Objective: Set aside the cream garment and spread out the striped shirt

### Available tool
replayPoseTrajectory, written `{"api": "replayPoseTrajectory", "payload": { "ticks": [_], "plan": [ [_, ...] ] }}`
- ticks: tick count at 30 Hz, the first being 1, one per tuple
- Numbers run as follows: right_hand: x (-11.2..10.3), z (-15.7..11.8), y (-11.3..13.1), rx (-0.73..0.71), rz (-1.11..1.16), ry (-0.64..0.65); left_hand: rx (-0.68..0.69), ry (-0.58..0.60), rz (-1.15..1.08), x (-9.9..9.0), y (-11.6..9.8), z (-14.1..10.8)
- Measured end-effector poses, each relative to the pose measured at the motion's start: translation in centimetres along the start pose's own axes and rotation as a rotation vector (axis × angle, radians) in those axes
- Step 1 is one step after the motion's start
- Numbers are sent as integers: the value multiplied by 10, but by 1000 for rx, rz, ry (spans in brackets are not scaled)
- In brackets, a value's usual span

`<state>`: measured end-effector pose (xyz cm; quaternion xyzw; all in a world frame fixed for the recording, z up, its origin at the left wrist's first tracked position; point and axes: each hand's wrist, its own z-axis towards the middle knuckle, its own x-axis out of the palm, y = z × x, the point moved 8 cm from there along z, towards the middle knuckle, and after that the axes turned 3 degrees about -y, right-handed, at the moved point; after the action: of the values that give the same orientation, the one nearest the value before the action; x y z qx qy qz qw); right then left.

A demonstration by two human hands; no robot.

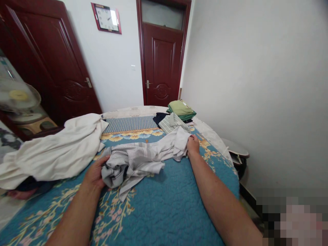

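A crumpled grey-and-white striped shirt stretches sideways between my two hands, over the blue quilted bedspread. My left hand grips its bunched grey end, with the fingers partly hidden behind the cloth. At the other end, my right hand is closed on the pale edge of the shirt. One loose flap of the fabric hangs toward me near the middle. Just beyond my right hand lies a light striped garment with a collar.
Folded green clothes are stacked at the bed's far right, beside a dark navy garment. A large cream cloth is heaped on the left. A fan stands past it. The wall runs along the right.
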<state>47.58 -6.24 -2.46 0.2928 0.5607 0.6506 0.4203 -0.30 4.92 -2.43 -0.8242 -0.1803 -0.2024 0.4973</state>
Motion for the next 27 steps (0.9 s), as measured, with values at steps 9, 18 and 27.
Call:
{"api": "replayPoseTrajectory", "payload": {
  "ticks": [9,18,27],
  "plan": [
    [30,-31,11,-278,-788,236,18,-70,24,-1,-2,-2],
    [16,-28,13,-187,-906,198,37,-52,39,-2,-1,1],
    [25,-40,17,-217,-978,243,21,-64,50,-1,1,-2]
  ]
}}
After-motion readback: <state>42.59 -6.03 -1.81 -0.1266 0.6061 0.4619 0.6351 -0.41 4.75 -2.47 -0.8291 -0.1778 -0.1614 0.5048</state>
